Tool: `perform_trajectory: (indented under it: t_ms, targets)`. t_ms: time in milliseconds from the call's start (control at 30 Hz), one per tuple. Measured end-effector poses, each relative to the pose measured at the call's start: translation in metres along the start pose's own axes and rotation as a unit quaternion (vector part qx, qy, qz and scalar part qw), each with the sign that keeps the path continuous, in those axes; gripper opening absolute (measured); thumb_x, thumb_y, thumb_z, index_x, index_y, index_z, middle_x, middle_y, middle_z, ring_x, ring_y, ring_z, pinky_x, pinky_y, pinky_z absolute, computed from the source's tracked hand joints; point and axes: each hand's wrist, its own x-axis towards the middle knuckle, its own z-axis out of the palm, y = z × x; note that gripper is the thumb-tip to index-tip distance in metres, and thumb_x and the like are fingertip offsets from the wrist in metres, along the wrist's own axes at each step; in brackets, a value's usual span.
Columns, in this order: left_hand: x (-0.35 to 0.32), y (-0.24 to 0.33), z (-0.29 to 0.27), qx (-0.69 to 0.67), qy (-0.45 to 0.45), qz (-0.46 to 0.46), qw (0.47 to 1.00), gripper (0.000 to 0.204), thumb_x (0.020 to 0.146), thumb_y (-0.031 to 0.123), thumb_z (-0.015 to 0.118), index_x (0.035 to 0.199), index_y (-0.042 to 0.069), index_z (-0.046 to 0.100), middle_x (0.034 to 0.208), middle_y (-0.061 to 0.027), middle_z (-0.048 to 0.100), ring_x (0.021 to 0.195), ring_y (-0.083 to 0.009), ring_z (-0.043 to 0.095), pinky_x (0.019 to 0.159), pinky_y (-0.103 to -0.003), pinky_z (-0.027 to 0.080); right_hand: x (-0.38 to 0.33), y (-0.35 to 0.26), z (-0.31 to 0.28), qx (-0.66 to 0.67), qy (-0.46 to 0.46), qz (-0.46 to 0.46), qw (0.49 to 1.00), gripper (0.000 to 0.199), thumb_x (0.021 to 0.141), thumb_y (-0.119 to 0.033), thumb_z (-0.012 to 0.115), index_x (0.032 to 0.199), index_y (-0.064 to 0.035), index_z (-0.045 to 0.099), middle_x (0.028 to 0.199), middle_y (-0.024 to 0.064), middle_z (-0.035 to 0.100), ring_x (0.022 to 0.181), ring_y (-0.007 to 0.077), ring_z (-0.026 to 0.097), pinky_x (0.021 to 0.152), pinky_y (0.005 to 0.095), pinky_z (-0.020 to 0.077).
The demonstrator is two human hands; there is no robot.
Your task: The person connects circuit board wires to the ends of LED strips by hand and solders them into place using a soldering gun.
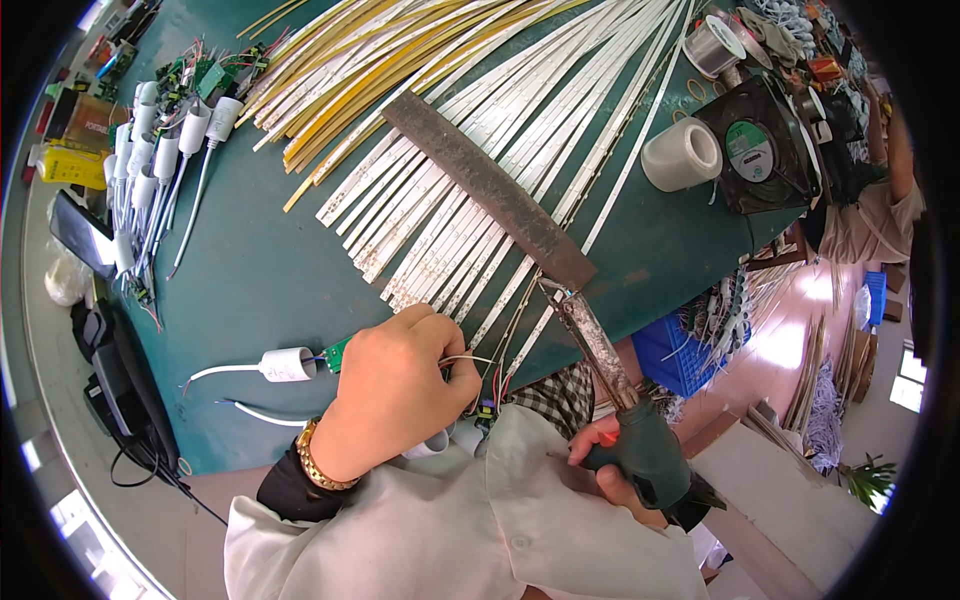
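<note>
My left hand (pixel 390 385), closed in a pinch at the near table edge, grips a thin pale wire (pixel 470 358). Beneath it lies a small green circuit board (pixel 338 354), mostly covered by the hand, beside a white plastic lamp cap (pixel 288 365) with a white cable. In my right hand (pixel 607 465) is a soldering gun (pixel 645 450) with a dark green body. Its worn metal barrel points up and left, the tip close to the end of a rusty metal bar (pixel 490 190). That bar lies across a fan of white LED strips (pixel 420 255), whose near ends carry thin wires.
Many lamp caps with cables and boards (pixel 165 150) are heaped at the left. A black cooling fan (pixel 755 150), a white roll (pixel 682 155) and a solder spool (pixel 712 47) stand at the right. A blue crate (pixel 668 355) sits below the table's right edge.
</note>
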Motion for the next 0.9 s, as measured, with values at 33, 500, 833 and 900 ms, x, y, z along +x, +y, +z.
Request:
perform_trajectory:
  t_ms: [33,500,833,900]
  targets:
    - [0.0,0.0,0.0,0.0,0.001,0.001,1.0,0.009,0.063,0.001,0.068,0.067,0.003,0.06,0.065,-0.0086,0.057,0.054,-0.0239,0.055,0.051,-0.032,0.044,0.001,-0.002,0.001,-0.001,0.0,-0.001,1.0,0.043,0.088,-0.038,0.063,0.104,0.0008,0.054,0.088,0.0093,0.06,0.081,0.0211,0.058,0.074,0.0323,0.0474]
    - [0.002,0.0,-0.003,0.001,0.002,0.017,1.0,0.009,0.063,0.0,0.068,0.068,0.002,0.06,0.065,-0.0085,0.056,0.055,-0.0237,0.054,0.052,-0.032,0.044,0.01,-0.004,-0.002,-0.119,-0.004,-0.074,0.99,0.032,0.087,-0.033,0.062,0.095,-0.0019,0.056,0.083,0.0103,0.058,0.075,0.0258,0.057,0.068,0.0346,0.0462]
    - [-0.004,0.005,-0.01,-0.003,-0.036,0.069,0.997,0.013,0.075,0.012,0.072,0.076,0.005,0.061,0.071,-0.0085,0.056,0.057,-0.0269,0.056,0.051,-0.036,0.045,0.011,0.005,-0.001,-0.135,0.011,-0.103,0.985,0.02,0.075,-0.019,0.067,0.087,-0.0076,0.057,0.078,0.0054,0.058,0.069,0.0229,0.06,0.063,0.0319,0.0484]
    - [-0.006,0.004,-0.009,-0.041,-0.005,0.085,0.996,0.009,0.078,0.003,0.07,0.083,0.0,0.064,0.077,-0.0115,0.057,0.064,-0.0257,0.055,0.059,-0.033,0.045,0.007,0.012,0.0,-0.15,0.01,-0.088,0.985,0.021,0.072,-0.018,0.069,0.086,-0.008,0.057,0.075,0.004,0.059,0.066,0.0209,0.06,0.061,0.0301,0.0482]
